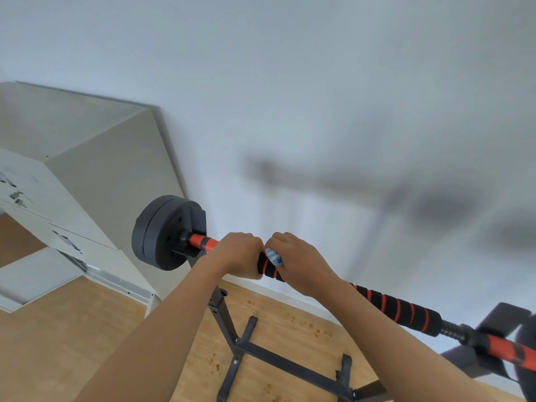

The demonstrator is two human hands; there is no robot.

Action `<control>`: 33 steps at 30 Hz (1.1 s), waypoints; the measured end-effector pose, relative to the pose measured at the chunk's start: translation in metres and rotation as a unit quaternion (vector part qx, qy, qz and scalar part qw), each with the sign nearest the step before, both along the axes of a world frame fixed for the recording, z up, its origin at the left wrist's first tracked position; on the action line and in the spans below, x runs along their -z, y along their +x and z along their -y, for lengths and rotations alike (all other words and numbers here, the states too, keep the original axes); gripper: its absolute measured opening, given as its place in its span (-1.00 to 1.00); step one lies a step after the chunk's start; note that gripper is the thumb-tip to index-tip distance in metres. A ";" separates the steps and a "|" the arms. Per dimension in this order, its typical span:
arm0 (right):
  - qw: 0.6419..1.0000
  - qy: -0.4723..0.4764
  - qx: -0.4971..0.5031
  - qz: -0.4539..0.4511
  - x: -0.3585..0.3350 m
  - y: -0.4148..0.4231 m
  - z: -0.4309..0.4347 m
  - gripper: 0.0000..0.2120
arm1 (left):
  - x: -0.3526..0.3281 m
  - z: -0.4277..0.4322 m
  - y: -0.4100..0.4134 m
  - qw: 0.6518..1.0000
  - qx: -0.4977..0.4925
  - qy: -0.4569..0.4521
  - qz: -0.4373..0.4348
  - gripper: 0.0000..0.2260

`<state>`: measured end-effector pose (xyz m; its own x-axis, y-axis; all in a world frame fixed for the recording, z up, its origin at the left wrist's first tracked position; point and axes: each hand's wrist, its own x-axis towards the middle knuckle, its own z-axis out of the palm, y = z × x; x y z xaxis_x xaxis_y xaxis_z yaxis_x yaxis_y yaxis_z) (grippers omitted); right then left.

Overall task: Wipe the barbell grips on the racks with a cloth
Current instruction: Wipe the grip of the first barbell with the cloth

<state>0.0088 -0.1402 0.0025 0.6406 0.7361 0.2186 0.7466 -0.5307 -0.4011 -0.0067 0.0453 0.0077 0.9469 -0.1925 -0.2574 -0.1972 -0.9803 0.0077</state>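
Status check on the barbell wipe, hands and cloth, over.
Left hand grips the barbell grip. Right hand holds the blue and white cloth against the grip. Nothing in the way on the grip.

Bright daylight, soft shadows, edge distortion

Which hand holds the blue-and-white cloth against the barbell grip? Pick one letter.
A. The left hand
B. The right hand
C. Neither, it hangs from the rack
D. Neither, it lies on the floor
B: the cloth sticks out from under the right hand, whose fingers curl round it and the foam grip, while the left hand grips the bar bare.
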 end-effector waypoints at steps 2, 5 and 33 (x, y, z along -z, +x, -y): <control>1.000 0.001 0.007 -0.012 -0.001 0.001 -0.002 -0.83 | 0.009 -0.001 -0.006 0.999 -0.005 -0.003 0.049 -0.92; 1.000 0.003 0.017 -0.025 0.000 0.002 -0.004 -0.84 | 0.031 -0.004 -0.017 0.988 -0.022 0.016 0.155 -0.90; 1.000 0.005 0.023 0.003 0.004 -0.004 -0.004 -0.91 | 0.037 -0.002 -0.021 0.983 -0.015 0.018 0.180 -0.91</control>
<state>0.0043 -0.1365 -0.0016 0.6730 0.7034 0.2286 0.7233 -0.5612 -0.4025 -0.0273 0.0474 -0.0297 0.9830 -0.1604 0.0890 -0.1522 -0.9840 -0.0924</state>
